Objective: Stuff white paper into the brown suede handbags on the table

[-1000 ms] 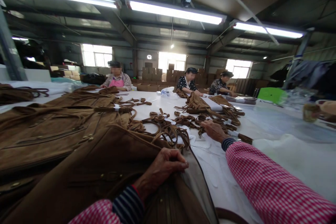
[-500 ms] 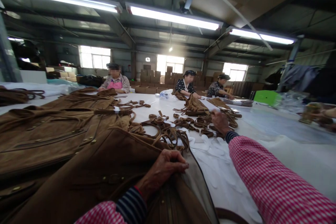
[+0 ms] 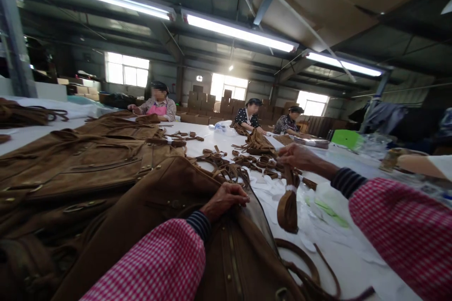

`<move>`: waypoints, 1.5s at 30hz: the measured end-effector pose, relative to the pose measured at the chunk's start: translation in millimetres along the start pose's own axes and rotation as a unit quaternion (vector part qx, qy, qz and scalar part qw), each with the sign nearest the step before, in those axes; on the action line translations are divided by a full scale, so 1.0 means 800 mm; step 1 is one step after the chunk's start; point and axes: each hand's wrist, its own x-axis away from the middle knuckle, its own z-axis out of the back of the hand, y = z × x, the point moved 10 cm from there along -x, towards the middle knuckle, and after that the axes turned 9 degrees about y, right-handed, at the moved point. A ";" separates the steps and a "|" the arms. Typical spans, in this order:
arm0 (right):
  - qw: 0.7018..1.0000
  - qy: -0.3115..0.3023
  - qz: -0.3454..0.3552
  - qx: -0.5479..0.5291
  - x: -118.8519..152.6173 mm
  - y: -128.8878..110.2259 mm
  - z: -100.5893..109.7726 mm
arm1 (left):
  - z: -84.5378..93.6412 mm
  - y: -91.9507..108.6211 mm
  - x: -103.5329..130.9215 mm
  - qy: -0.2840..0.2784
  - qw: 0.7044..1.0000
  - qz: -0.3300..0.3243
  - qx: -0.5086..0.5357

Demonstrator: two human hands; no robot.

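My left hand [image 3: 226,200] is closed in a pinch on the upper edge of a brown suede-like bag [image 3: 158,225]. Grey lining shows along that edge, and a zip with brass-coloured fittings runs down the near side. Over the table my right hand [image 3: 300,157] grips a coiled brown strap [image 3: 288,211] bound with a white band; the coil hangs below the fingers. A loose strap [image 3: 303,258] trails from the bag at the lower right. Beyond the hands lie several more bundled straps [image 3: 226,164].
More brown bags [image 3: 106,164] are piled at the left on the white table [image 3: 212,134]. White scraps and a pale green piece [image 3: 328,211] lie near my right arm. Three people sit across the table, and another person's arm [image 3: 416,163] reaches in from the right.
My right hand has lifted a coiled strap off the table and brought it nearer. My left hand keeps its pinch on the bag edge, while the view has shifted slightly.
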 end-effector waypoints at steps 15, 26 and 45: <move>0.920 -0.061 -0.236 -0.307 0.048 0.048 -0.172 | -0.005 -0.009 -0.002 -0.011 1.000 0.020 -0.013; 0.941 -0.044 -0.149 -0.300 0.045 0.027 -0.165 | -0.008 -0.011 -0.002 -0.020 0.998 0.035 -0.040; 0.978 0.001 -0.005 -0.209 0.044 -0.011 -0.149 | -0.006 -0.009 -0.005 0.000 0.998 0.049 -0.039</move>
